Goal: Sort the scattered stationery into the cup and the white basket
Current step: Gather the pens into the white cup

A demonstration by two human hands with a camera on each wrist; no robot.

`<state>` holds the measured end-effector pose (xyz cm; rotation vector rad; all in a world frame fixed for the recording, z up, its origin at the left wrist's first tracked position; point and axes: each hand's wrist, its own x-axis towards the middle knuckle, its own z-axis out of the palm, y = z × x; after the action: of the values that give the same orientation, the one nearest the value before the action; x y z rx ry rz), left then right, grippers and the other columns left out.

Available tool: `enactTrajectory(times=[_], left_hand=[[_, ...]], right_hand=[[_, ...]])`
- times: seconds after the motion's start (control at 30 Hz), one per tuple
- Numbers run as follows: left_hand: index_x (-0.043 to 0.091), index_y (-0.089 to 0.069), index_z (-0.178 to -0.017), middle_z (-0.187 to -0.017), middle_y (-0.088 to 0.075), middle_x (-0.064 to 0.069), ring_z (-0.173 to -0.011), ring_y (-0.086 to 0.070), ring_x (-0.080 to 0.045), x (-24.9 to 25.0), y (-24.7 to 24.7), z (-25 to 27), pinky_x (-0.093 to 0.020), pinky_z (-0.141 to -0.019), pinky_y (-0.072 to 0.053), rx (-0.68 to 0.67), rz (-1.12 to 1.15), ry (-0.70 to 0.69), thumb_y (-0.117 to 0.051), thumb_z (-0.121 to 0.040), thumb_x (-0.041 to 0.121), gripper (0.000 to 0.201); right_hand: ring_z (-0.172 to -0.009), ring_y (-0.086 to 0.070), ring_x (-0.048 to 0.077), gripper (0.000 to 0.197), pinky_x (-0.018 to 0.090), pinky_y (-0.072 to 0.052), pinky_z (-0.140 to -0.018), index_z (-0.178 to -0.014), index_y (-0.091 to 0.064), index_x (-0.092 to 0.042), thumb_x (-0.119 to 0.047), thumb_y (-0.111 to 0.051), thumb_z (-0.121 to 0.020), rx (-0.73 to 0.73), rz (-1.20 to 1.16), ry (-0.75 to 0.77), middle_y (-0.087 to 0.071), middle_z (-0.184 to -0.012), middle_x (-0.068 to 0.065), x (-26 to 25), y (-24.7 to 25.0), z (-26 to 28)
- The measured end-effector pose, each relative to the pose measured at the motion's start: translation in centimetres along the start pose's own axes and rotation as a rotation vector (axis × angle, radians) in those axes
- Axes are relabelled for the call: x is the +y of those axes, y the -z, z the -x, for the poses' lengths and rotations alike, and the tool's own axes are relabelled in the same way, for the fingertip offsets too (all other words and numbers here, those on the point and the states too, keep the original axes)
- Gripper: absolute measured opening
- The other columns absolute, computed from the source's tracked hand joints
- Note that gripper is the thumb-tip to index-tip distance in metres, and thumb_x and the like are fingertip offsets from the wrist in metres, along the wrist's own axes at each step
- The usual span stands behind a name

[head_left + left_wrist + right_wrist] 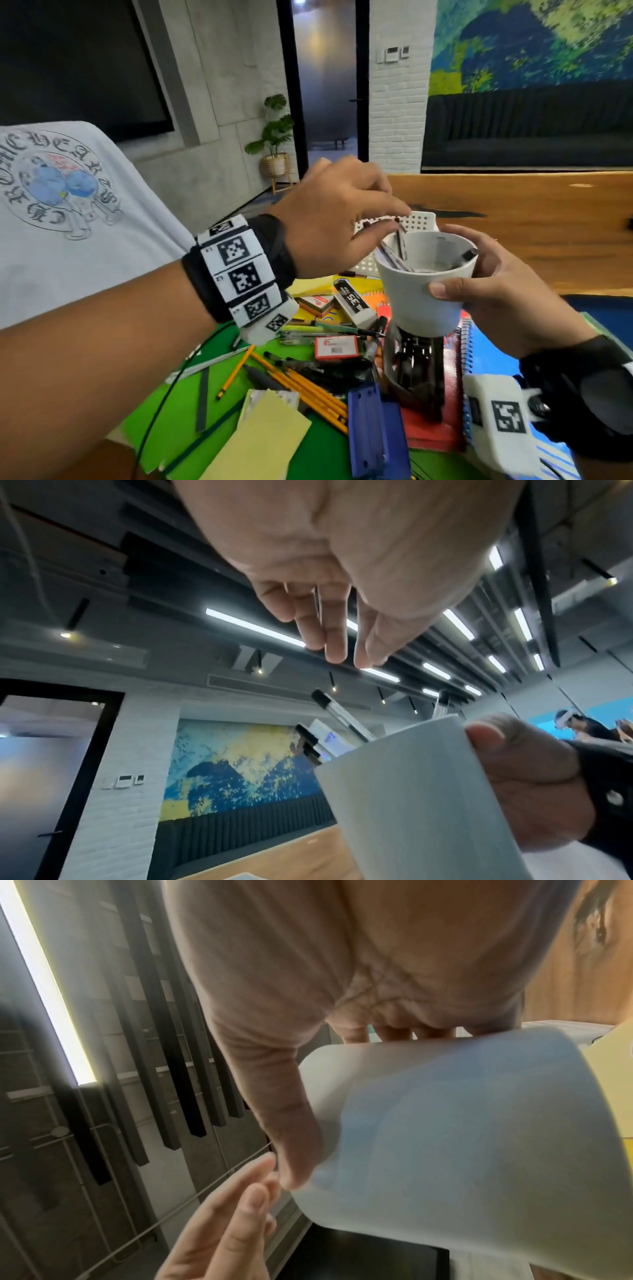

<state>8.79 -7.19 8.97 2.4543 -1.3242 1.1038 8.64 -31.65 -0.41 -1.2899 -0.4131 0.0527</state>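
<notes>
My right hand (486,270) grips a white cup (421,294) and holds it up over the stationery pile. Several pens (394,253) stand in the cup, and a black marker (467,255) leans at its right rim. Just above the pen tops hovers my left hand (397,217). In the left wrist view the left hand (342,647) has straight fingers that hold nothing, above the pens (339,715) and cup (411,804). The right wrist view shows the right hand (308,1015) wrapped round the cup (462,1137). The white perforated basket (423,222) sits behind the cup.
Below the cup lie yellow pencils (308,387), an eraser (352,301), yellow sticky notes (263,442), a blue punch-like tool (373,431), a dark see-through case (414,366) and a red notebook (431,428). Another person in a white T-shirt (68,212) is at the left.
</notes>
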Motion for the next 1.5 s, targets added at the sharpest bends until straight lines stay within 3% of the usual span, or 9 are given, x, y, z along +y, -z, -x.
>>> enactTrajectory(times=[0.13, 0.3, 0.43, 0.63, 0.93, 1.27, 1.33, 1.43, 1.5], left_hand=[[0.026, -0.073, -0.086, -0.076, -0.066, 0.009, -0.071, -0.058, -0.01, -0.8, 0.3, 2.3, -0.033, -0.068, -0.049, 0.045, 0.171, 0.319, -0.066, -0.09, 0.027, 0.008], [0.031, -0.071, -0.096, -0.074, -0.057, 0.014, -0.07, -0.053, -0.004, -1.7, -2.2, 7.7, -0.026, -0.063, -0.042, -1.011, -0.037, 0.502, -0.071, -0.081, 0.051, 0.025], [0.034, -0.07, -0.097, -0.082, -0.06, 0.014, -0.078, -0.059, -0.009, -1.2, -4.8, 11.7, -0.03, -0.068, -0.052, -1.26, -0.026, 0.56, -0.074, -0.077, 0.054, 0.029], [0.039, -0.067, -0.094, -0.092, -0.067, 0.018, -0.086, -0.062, -0.001, -2.1, -4.5, 13.0, -0.034, -0.082, -0.055, -1.015, 0.177, 0.62, -0.064, -0.09, 0.046, 0.009], [0.028, -0.066, -0.1, -0.088, -0.072, -0.003, -0.08, -0.067, -0.014, -4.1, -0.4, 8.4, -0.026, -0.073, -0.052, 0.215, 0.64, 0.863, -0.058, -0.099, 0.01, 0.02], [0.034, -0.056, -0.126, -0.093, -0.075, -0.001, -0.089, -0.071, -0.019, -1.5, -2.0, 5.1, -0.038, -0.083, -0.056, 0.075, 0.743, 0.79, -0.071, -0.088, 0.043, 0.042], [0.037, -0.061, -0.113, -0.091, -0.073, 0.003, -0.086, -0.071, -0.015, -2.4, -3.2, 6.5, -0.04, -0.083, -0.057, -0.162, 0.596, 0.83, -0.07, -0.088, 0.046, 0.028], [0.034, -0.069, -0.103, -0.092, -0.068, 0.014, -0.085, -0.064, -0.005, -3.0, -4.7, 9.6, -0.03, -0.082, -0.055, -0.925, 0.218, 0.7, -0.073, -0.086, 0.043, 0.019], [0.037, -0.069, -0.108, -0.095, -0.066, 0.018, -0.089, -0.062, -0.004, -2.7, -5.4, 11.1, -0.027, -0.083, -0.054, -1.211, 0.127, 0.638, -0.074, -0.084, 0.045, 0.025]], right_hand=[[-0.111, -0.069, 0.025, 0.129, 0.028, -0.058, -0.077, -0.139, -0.051, -0.016, -0.029, -0.104, -0.022, 0.004, -0.003, 0.032, -0.071, -0.123, 0.008, -0.5, 0.6, -0.1], [-0.106, -0.07, 0.022, 0.127, 0.03, -0.058, -0.075, -0.137, -0.051, -0.016, -0.028, -0.104, -0.022, 0.055, 0.005, 0.045, -0.072, -0.119, 0.006, -0.9, 1.5, -0.3], [-0.104, -0.071, 0.02, 0.128, 0.029, -0.058, -0.074, -0.137, -0.05, -0.017, -0.028, -0.104, -0.022, 0.075, -0.002, 0.047, -0.073, -0.116, 0.004, -0.8, 1.5, -0.3], [-0.105, -0.071, 0.021, 0.123, 0.03, -0.058, -0.077, -0.136, -0.05, -0.017, -0.023, -0.103, -0.026, 0.068, -0.014, 0.043, -0.073, -0.116, 0.004, -0.7, 1.3, -0.1], [-0.11, -0.069, 0.026, 0.123, 0.036, -0.056, -0.085, -0.137, -0.05, -0.019, -0.021, -0.101, -0.025, 0.105, 0.054, 0.034, -0.073, -0.118, 0.005, -0.2, 1.4, -0.4], [-0.113, -0.068, 0.029, 0.117, 0.038, -0.056, -0.088, -0.14, -0.047, -0.015, -0.007, -0.097, -0.035, 0.052, 0.015, 0.032, -0.071, -0.121, 0.009, 0.1, 0.6, -0.4], [-0.106, -0.071, 0.022, 0.128, 0.031, -0.058, -0.08, -0.138, -0.048, -0.017, -0.025, -0.103, -0.022, 0.074, 0.029, 0.046, -0.074, -0.115, 0.004, -0.2, 0.7, -0.3], [-0.103, -0.072, 0.02, 0.131, 0.029, -0.057, -0.076, -0.137, -0.049, -0.017, -0.034, -0.103, -0.019, 0.105, 0.049, 0.065, -0.074, -0.114, 0.003, -0.5, 0.9, -0.4], [-0.104, -0.071, 0.021, 0.132, 0.03, -0.057, -0.077, -0.138, -0.048, -0.017, -0.034, -0.103, -0.019, 0.114, 0.056, 0.063, -0.074, -0.115, 0.003, -0.6, 1.1, -0.4]])
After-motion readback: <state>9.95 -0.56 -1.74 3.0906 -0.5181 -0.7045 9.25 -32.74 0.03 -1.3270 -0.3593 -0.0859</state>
